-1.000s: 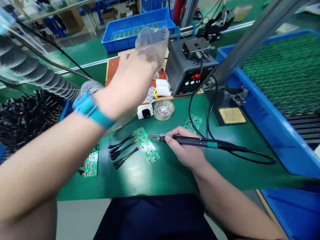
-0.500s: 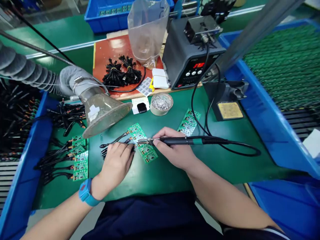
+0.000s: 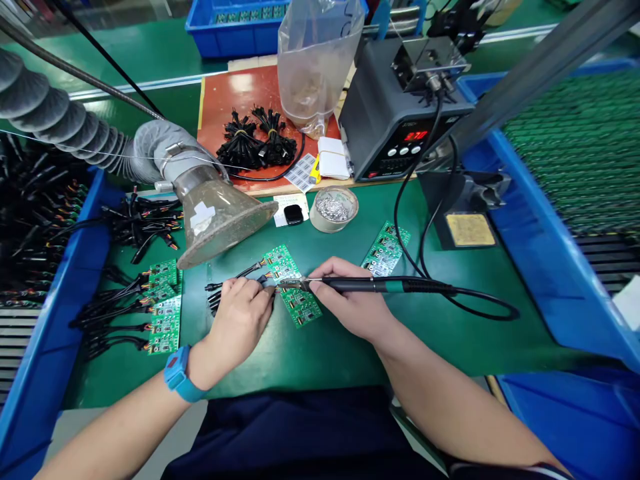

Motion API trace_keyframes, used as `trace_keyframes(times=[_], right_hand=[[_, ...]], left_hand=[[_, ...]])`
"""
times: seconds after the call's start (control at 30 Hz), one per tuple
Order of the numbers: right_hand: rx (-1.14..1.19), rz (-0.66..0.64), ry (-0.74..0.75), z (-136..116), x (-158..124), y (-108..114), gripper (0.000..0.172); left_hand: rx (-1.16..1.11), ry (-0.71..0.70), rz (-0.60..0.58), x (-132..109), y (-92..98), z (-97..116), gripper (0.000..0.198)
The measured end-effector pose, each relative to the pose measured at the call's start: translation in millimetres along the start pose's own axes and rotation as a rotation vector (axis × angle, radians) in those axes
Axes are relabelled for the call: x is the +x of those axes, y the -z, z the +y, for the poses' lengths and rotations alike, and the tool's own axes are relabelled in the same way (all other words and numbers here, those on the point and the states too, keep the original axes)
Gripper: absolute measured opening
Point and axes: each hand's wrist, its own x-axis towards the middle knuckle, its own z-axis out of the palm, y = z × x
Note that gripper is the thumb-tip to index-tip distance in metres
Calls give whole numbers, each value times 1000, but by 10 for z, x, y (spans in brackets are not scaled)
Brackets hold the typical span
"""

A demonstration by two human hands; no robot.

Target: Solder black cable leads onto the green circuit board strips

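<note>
A green circuit board strip [image 3: 293,287] with black wires [image 3: 235,275] soldered on lies on the green mat. My right hand [image 3: 350,303] grips a black soldering iron [image 3: 380,286] like a pen, its tip resting on the board's left edge. My left hand [image 3: 240,319], a blue watch on the wrist, is curled with the fingertips pressed down on the wires right beside the iron's tip.
A fume-extraction funnel [image 3: 217,213] on a grey hose hangs just left of the board. Behind stand the soldering station [image 3: 400,127], a tin of solder wool [image 3: 333,209], a plastic bag [image 3: 317,60] and wire bundles [image 3: 255,143]. More boards [image 3: 163,313] lie left, another board [image 3: 386,248] right; blue bins [image 3: 550,220] flank the mat.
My left arm came down from the plastic bag at the back and settled on the wires by the board. The iron's tip moved onto the board's edge. The view shifted slightly.
</note>
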Motion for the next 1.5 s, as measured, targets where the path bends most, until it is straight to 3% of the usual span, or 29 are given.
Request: trace_keyframes(times=[0.27, 0.47, 1.0, 1.5], right_hand=[[-11, 23, -8, -11, 0, 4, 10], [12, 125, 7, -10, -6, 41, 12], [37, 71, 6, 9, 26, -4, 12], [41, 48, 22, 16, 48, -20, 9]], left_hand=[[3, -9, -27, 37, 39, -2, 24], [-15, -16, -36, 63, 60, -14, 24], [-195, -109, -32, 146, 59, -131, 21], [-205, -110, -44, 137, 43, -159, 19]])
